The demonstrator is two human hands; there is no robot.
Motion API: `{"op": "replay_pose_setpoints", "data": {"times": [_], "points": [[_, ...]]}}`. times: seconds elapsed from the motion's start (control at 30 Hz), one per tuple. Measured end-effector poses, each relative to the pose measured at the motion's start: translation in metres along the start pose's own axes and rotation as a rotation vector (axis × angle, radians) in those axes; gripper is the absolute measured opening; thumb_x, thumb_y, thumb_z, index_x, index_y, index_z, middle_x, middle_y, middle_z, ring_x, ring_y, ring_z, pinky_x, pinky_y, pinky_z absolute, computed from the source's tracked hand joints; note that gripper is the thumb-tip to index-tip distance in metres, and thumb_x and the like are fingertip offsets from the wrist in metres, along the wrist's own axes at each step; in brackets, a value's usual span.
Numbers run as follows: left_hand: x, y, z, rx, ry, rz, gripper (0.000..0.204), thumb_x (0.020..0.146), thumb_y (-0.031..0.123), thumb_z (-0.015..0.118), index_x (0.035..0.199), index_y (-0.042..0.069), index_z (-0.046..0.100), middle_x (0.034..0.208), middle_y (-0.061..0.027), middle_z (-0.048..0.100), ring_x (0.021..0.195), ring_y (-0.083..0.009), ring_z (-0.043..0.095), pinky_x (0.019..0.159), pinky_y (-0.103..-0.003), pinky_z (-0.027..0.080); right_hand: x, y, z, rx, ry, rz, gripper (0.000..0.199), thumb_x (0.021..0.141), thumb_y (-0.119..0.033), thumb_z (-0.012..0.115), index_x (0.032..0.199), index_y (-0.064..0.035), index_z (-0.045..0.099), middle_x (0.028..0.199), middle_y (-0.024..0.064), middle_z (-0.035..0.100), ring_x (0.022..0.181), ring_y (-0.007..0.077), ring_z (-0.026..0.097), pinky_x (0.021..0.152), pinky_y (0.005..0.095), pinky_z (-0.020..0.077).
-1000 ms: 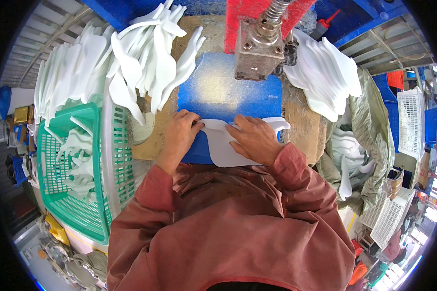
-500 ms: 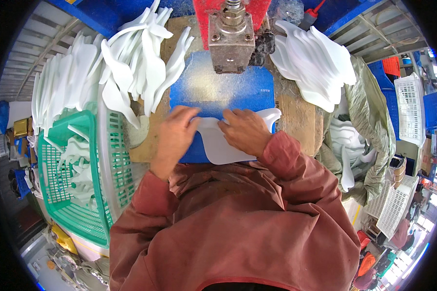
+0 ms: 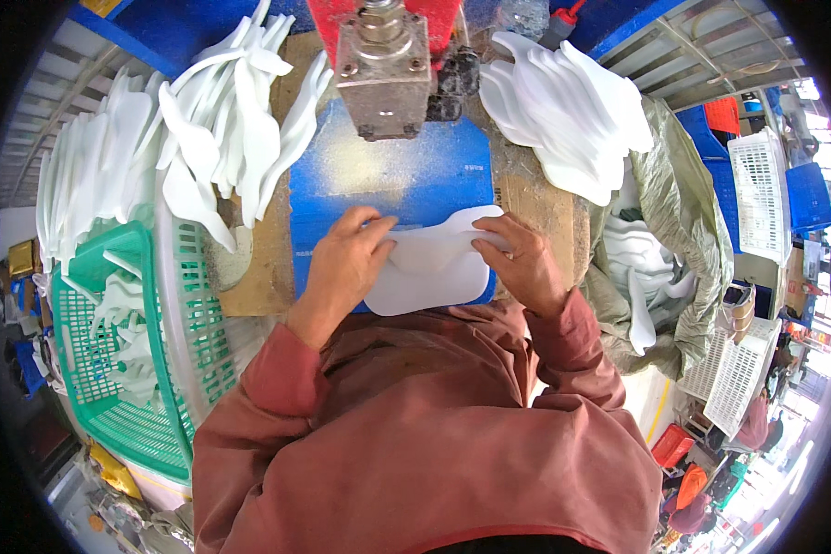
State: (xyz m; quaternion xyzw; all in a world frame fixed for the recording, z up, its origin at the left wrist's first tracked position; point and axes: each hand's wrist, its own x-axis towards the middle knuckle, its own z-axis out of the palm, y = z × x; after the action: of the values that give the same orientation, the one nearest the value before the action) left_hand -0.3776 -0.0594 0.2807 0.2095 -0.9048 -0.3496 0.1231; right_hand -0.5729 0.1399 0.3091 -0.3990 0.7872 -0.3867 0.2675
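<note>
1. Right hand (image 3: 528, 261) has moved outward along the white piece (image 3: 434, 274).
2. It and my left hand (image 3: 343, 263) lightly pinch opposite ends, over the blue sheet (image 3: 454, 177).
3. Probably light, kinda bendy; I'd hold both ends.

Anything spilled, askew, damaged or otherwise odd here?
A pale, powdery-looking patch clouds the upper part of the blue sheet, near the metal block. It stands out against the blue around it; dust or wear, I can't tell. The white piece being handled shows no clear damage.

White piece (image 3: 429, 282) smooth, matt; machine block (image 3: 383, 88) scuffed metal; basket (image 3: 155, 337) plastic; smock (image 3: 415, 443) creased cloth.
</note>
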Motion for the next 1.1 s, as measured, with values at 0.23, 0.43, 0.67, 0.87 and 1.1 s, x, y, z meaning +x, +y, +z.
{"op": "replay_pose_setpoints", "data": {"times": [0.23,0.43,0.67,0.87,1.1], "points": [[0.0,0.019,0.022,0.068,-0.03,0.032,0.035,0.088,0.015,0.079,0.12,0.004,0.073,0.126,-0.0126,0.071,0.106,-0.0349,0.069,0.089,-0.043,0.058,0.008,0.004,0.014,0.003,0.157,-0.026,0.017,0.093,-0.008,0.074,0.11,-0.0033,0.074,0.102,0.0134,0.069,0.086,0.0284,0.071,0.072,0.0365,0.0568],[-0.004,0.017,0.03,0.06,0.029,0.013,0.037,0.086,0.014,0.08,0.12,0.002,0.073,0.122,-0.0145,0.069,0.105,-0.0348,0.068,0.088,-0.043,0.058,0.02,0.017,0.026,-0.115,0.186,-0.067,0.016,0.092,-0.01,0.074,0.107,-0.0049,0.073,0.103,0.0163,0.068,0.087,0.0391,0.07,0.075,0.045,0.0572],[-0.004,0.014,0.035,0.05,0.072,0.002,0.035,0.084,0.012,0.082,0.116,0.002,0.073,0.113,-0.0114,0.067,0.104,-0.033,0.068,0.084,-0.042,0.058,0.026,0.027,0.034,-0.18,0.178,-0.106,0.014,0.093,-0.011,0.072,0.106,-0.0068,0.072,0.103,0.0156,0.066,0.089,0.0403,0.068,0.077,0.048,0.0565],[0.0,0.021,0.03,0.014,0.05,-0.061,0.035,0.085,0.011,0.08,0.118,0.002,0.072,0.111,-0.0116,0.066,0.102,-0.0324,0.069,0.083,-0.041,0.059,0.029,0.03,0.036,-0.269,0.157,-0.153,0.014,0.094,-0.01,0.069,0.107,-0.0074,0.07,0.104,0.0148,0.064,0.089,0.0405,0.068,0.075,0.0491,0.0565],[0.014,0.046,0.056,0.082,0.065,0.14,0.027,0.093,0.009,0.069,0.119,0.002,0.071,0.103,-0.0104,0.061,0.088,-0.0296,0.068,0.074,-0.04,0.058,0.027,0.024,0.035,-0.32,0.175,-0.175,0.016,0.094,-0.01,0.07,0.109,-0.0056,0.068,0.106,0.0162,0.065,0.091,0.0414,0.069,0.075,0.0492,0.0564]]}}
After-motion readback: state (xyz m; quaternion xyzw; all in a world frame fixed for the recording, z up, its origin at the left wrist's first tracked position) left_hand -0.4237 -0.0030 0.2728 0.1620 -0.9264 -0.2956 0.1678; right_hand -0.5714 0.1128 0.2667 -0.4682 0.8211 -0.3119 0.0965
